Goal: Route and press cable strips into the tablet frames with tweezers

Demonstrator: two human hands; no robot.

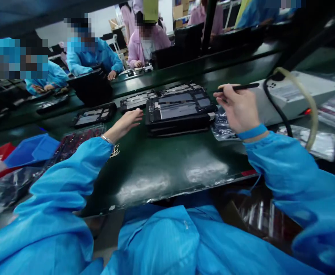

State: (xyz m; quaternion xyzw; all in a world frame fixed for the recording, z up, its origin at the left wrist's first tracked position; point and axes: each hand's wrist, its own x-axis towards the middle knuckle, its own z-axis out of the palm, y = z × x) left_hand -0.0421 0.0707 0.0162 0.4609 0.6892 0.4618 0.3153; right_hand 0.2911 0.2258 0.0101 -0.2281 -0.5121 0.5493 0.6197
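My left hand (127, 121) reaches forward over the dark green bench, fingers stretched out toward the left edge of a black opened device in a tray (179, 110); it holds nothing. My right hand (236, 107) is closed round a thin black pen-like tool (239, 87) that points right, just right of the device. Both arms wear blue sleeves, and a blue band sits on the right wrist.
Similar open devices (94, 115) lie further left on the belt (161, 164). A white box (296, 93) with a black cable and a beige hose stands at right. Red and blue bins (18, 152) sit at left. People in blue and pink coats work across the line.
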